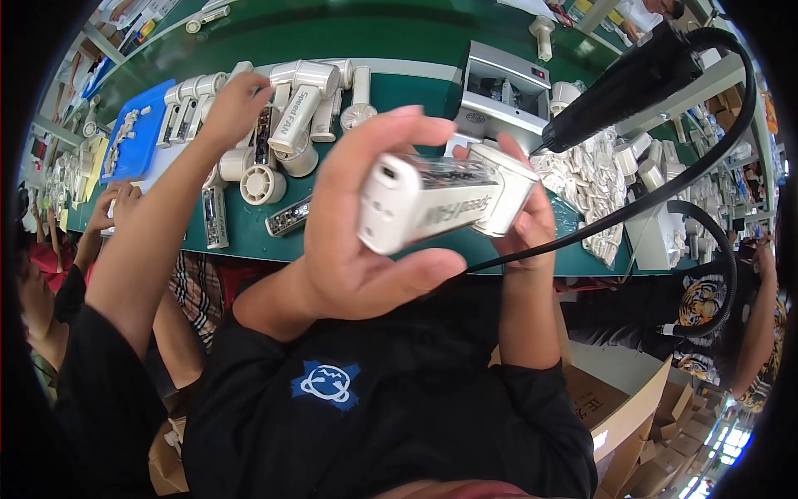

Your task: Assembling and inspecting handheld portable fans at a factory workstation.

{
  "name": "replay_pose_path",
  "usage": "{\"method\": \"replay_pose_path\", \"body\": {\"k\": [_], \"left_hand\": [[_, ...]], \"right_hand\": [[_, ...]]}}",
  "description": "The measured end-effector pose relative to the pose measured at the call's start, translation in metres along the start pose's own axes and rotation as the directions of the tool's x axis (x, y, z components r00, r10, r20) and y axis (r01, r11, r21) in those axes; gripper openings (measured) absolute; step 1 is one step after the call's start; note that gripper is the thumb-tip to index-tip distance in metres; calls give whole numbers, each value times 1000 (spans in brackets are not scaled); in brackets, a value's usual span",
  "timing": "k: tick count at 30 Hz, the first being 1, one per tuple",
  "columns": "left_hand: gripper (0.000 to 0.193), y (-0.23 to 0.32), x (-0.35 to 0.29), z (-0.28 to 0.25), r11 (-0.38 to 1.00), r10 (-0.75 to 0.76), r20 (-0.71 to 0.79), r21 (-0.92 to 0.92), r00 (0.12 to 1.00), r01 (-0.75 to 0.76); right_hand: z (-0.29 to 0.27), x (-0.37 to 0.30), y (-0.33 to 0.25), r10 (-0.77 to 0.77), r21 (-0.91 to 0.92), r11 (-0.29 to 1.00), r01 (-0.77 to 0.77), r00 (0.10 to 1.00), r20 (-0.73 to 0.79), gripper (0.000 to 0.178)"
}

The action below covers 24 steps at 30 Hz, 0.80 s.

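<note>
A white handheld fan [449,204] lies across both my hands, tilted. Dark circuit parts show along the uncovered side of its handle. My left hand [337,220] curves loosely around the handle end, slightly blurred, thumb below and fingers above. At the fan's head, my right hand [536,216] grips from behind; some of its fingers are hidden. Just above that hand, a black electric screwdriver [628,87] points its tip down toward the fan head. Behind the fan stands a grey metal screw feeder [507,112], with small dark bits in its tray.
Several white fans [303,104] crowd the green bench [399,33] at left, where a co-worker's hand [237,108] reaches in. A blue tray [137,154] holds small white parts. White pieces in a clear bag [590,200] lie at right. A black cable [615,218] crosses there.
</note>
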State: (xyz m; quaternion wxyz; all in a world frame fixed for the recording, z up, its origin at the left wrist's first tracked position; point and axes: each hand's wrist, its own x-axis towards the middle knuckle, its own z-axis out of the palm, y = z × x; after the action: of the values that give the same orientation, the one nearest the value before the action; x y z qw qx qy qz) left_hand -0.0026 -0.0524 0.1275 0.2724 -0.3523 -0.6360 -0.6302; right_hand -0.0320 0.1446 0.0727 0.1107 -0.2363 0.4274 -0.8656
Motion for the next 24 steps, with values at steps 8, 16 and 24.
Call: {"method": "replay_pose_path", "body": {"k": [8,16,24], "left_hand": [[68,10,5,6,989,-27,76,146,997,16],[50,-9,-10,1,932,-354,-75,-105,932,346],[45,-17,-16,2,840,-530,-90,-192,843,507]], "right_hand": [[-4,-3,3,-7,65,998,7,1000,-7,86],[-1,-6,-19,-227,-207,961,184,951,-212,89],[15,-10,-28,-323,-377,901,213,910,-258,93]]}}
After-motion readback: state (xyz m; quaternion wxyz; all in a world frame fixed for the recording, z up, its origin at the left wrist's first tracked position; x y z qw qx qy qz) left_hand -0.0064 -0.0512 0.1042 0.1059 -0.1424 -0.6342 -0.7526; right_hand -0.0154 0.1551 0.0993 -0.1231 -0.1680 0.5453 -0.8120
